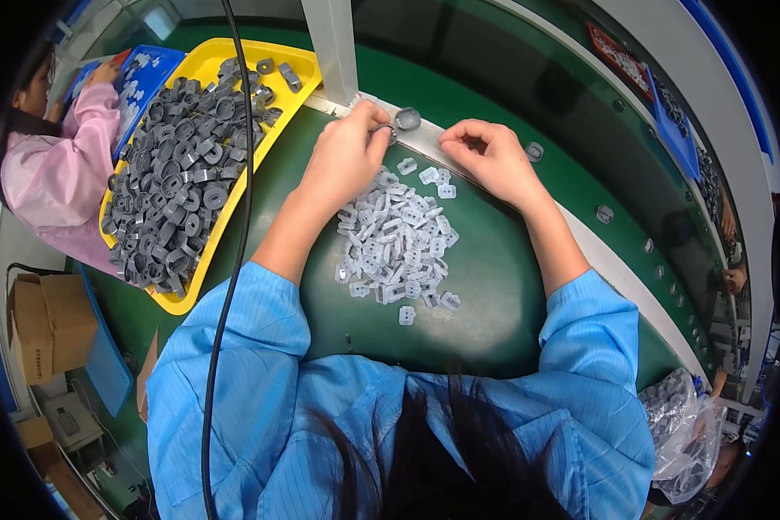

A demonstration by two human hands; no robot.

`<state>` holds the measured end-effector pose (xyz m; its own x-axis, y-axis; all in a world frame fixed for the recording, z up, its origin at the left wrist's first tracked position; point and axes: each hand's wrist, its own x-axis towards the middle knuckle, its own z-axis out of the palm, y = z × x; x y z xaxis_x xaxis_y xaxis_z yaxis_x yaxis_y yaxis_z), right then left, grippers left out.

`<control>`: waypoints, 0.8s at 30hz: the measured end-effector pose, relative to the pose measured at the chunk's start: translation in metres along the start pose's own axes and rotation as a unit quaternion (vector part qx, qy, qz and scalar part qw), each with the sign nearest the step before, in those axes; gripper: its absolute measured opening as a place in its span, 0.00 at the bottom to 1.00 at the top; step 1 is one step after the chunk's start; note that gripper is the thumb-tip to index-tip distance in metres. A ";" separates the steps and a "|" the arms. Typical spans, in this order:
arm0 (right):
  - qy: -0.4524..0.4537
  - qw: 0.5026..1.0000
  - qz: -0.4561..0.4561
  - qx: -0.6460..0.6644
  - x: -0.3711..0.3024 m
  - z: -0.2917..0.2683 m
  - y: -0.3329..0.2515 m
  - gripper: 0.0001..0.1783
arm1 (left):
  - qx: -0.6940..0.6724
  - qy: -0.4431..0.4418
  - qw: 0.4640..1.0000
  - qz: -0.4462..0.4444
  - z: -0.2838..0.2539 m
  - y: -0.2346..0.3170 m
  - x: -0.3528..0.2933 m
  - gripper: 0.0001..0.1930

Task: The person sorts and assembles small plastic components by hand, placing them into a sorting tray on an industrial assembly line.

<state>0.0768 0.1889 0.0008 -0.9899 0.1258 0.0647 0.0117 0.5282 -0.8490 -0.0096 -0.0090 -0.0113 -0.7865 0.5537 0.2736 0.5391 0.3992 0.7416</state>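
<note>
This is a factory assembly line: a long green conveyor belt, a yellow tray full of grey parts, a pile of small white pieces, and workers in dust coats.

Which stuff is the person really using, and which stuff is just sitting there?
Using:
left hand pinching a grey ring
right hand by the white clips
another grey ring at the fingertips
yellow tray of grey rings

Just sitting there:
black cable
cardboard box
plastic bag
blue tray, with a co-worker
</note>
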 end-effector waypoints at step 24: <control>0.001 0.977 -0.039 0.207 0.003 0.016 -0.017 0.10 | -0.456 -0.052 0.878 -0.135 -0.017 0.010 0.011 0.19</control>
<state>0.0718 0.1671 0.0068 -0.9851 0.1010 0.1390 -0.1230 0.1505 -0.9809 -0.0179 -0.0119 0.0096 -0.7907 0.6121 -0.0095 -0.1652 -0.1984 0.9661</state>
